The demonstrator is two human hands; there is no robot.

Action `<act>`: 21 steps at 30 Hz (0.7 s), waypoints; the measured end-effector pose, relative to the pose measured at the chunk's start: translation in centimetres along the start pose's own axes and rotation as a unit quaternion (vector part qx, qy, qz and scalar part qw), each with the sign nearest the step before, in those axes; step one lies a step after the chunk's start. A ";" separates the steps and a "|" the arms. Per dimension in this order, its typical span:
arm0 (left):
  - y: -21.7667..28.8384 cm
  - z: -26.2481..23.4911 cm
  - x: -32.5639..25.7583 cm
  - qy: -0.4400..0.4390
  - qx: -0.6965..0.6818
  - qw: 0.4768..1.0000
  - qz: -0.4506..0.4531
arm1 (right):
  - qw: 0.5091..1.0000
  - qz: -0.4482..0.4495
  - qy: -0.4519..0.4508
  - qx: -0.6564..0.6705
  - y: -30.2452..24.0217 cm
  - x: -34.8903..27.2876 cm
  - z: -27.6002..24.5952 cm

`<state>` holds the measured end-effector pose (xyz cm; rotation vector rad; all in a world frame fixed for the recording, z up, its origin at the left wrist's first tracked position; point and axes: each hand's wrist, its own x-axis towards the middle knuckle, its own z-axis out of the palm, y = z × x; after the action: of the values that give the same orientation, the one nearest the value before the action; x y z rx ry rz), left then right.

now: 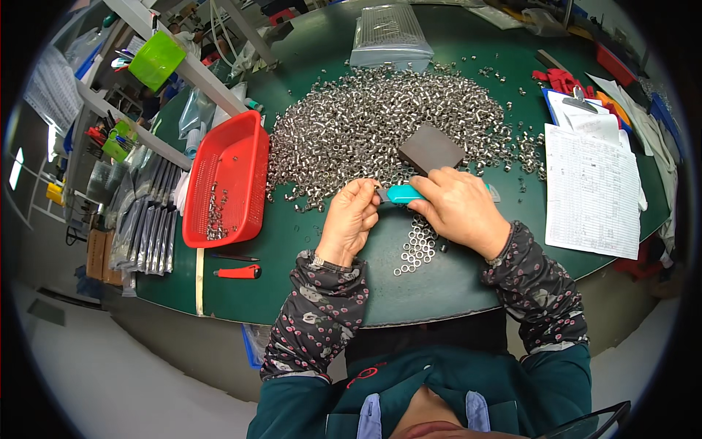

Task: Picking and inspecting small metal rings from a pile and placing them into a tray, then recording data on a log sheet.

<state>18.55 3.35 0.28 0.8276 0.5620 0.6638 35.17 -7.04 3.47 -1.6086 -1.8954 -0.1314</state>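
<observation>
My right hand (465, 211) is wrapped round a teal-handled utility knife (404, 194), held level above the table with its grey blade end to the left. At that blade end, my left hand (351, 219) is closed in a pinch; whatever lies between its fingertips is too small and covered to make out. Just beyond both hands spreads a large heap of small shiny metal rings (358, 117). A dark grey-brown block (431, 149) rests on the heap's near right side. Below my right hand, a small group of loose rings (417, 249) lies flat on the green table (395, 296).
A red plastic basket (258, 175) with some rings inside stands left. Nearer lie a red box cutter (240, 272) and a dark thin pen-like stick (235, 257). Paper sheets (589, 194) and a clipboard (585, 106) lie right. Clear plastic bags (391, 36) sit at the back.
</observation>
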 end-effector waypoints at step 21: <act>0.7 -0.1 0.0 -0.019 0.065 0.997 -0.048 | 0.994 -0.070 -0.017 -0.079 0.4 0.5 -1.2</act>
<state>18.24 3.74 0.79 0.9272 0.6103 0.5268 35.96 -7.05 4.58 -1.5868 -2.0702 -0.3224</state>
